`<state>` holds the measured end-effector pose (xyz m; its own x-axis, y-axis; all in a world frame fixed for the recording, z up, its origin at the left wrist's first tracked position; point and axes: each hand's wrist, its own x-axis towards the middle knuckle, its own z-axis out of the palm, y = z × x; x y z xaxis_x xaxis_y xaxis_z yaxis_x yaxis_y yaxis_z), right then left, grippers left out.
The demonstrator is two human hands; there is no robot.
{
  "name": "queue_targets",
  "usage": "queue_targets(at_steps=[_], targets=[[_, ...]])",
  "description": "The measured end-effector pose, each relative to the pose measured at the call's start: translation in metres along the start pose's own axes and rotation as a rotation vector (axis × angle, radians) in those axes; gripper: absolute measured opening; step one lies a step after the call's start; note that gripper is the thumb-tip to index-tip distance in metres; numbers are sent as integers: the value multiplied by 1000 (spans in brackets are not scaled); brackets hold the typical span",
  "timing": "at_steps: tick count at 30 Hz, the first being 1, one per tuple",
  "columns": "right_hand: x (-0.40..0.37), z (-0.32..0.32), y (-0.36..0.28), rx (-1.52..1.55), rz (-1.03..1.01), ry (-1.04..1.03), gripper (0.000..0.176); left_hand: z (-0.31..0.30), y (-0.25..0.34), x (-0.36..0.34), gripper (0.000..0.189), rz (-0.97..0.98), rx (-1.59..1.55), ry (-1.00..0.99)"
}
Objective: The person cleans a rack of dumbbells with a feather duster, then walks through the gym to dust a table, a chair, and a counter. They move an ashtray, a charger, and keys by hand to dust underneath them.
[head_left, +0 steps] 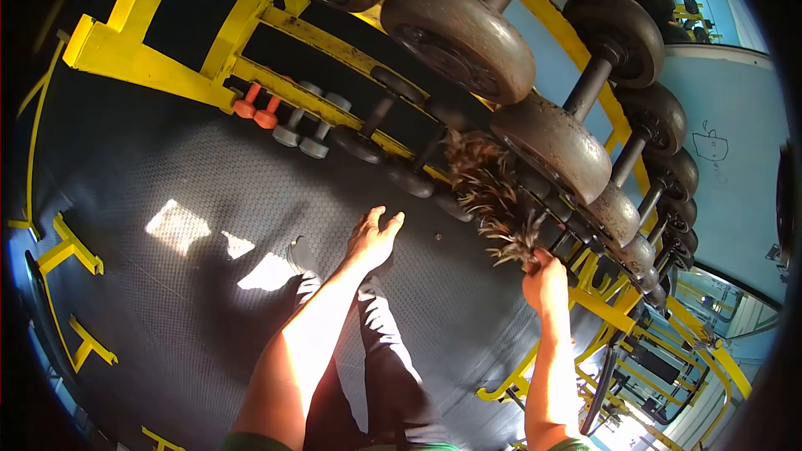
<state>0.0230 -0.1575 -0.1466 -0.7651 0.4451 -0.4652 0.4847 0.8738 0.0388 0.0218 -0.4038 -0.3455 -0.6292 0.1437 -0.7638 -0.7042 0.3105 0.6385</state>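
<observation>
Face big dumbbells (458,42) up close, held in a row on the upper tier of a yellow rack (150,73). Grasp the duster (493,192) by its base in the right hand (547,284), with feathers between that row and the dark weights (361,147) lower down. Hold the left hand (373,238) unclenched above the floor (468,326). Spot red dumbbells (248,103) and grey dumbbells (286,134) along the rack's foot.

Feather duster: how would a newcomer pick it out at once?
Start at the yellow rack, with its upper row of large, dark dumbbells. Just below these in the picture, the right hand holds the feather duster. Shaggy and brown-feathered, it stands out from the hard, round dumbbells nearby.
</observation>
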Motion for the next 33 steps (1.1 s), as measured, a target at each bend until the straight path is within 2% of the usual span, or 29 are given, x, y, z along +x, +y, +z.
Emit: queue_targets(at_steps=[5, 7, 8, 9, 10, 12, 15, 19, 21, 22, 25, 28, 31, 32, 33], targets=[[3, 9, 6, 54, 12, 244, 35, -13, 3, -4, 75, -51, -11, -20], [26, 22, -7, -137, -15, 233, 35, -15, 0, -1, 75, -49, 4, -23], [43, 27, -17, -149, -34, 157, 39, -14, -2, 1, 75, -31, -2, -18], [66, 43, -13, -237, -171, 192, 43, -14, -4, 4, 74, -13, -7, -9], [77, 33, -48, -166, -39, 59, 45, -18, -2, 4, 74, -17, -8, 1], [103, 37, -78, -91, -106, 82, 43, -26, 2, 0, 74, -48, -8, -15], [109, 32, -121, -132, -191, 22, 43, -31, -8, 5, 74, -34, -27, 9], [111, 32, -130, -183, -178, 79, 43, -41, -13, 0, 74, -63, -49, -3], [118, 39, -138, -249, -380, 114, 42, -47, -15, 0, 74, -70, -56, 1], [112, 33, -159, -119, -390, 82, 41, -50, -15, 0, 74, -69, -62, 9], [107, 30, -185, -50, -326, 56, 41, -55, -23, 4, 75, -65, -78, 29], [58, 27, -167, -98, -310, 42, 37, -61, -33, 6, 75, -44, -99, 54], [30, 34, -111, -163, -339, 61, 34, -70, -34, 4, 75, -48, -134, 78], [21, 29, -107, -206, -232, 28, 34, -72, -35, 3, 75, -61, -138, 75], [22, 33, -94, -196, -225, 73, 34, -73, -38, 3, 75, -62, -146, 76]])
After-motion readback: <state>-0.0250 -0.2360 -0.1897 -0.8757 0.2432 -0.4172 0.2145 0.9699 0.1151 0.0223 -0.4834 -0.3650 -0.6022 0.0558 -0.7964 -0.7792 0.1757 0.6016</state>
